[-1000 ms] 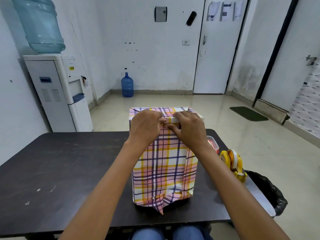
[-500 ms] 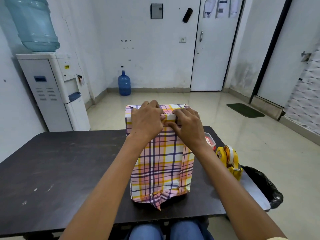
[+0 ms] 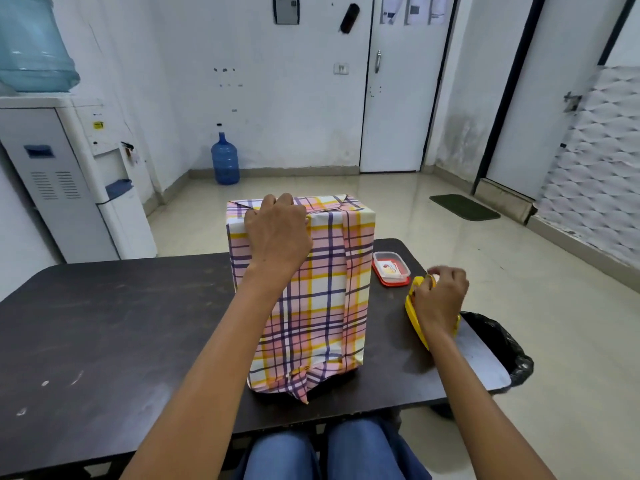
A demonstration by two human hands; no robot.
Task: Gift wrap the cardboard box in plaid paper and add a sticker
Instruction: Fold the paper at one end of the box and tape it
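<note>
Left hand (image 3: 277,233) palm-down, fingers curled forward, arm extended, right hand (image 3: 439,299) lower, out to the side, fingers pinched

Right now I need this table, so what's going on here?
A person is gift wrapping. The left hand presses the folded plaid paper down at the top of the upright box, which is mostly covered. The right hand is on the yellow tape dispenser beside the box, probably fetching tape. A small red-lidded container sits behind the dispenser on the table.

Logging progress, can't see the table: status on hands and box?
Left hand pressing top fold of plaid-wrapped box. Right hand on yellow tape dispenser. Nothing in the way.
</note>
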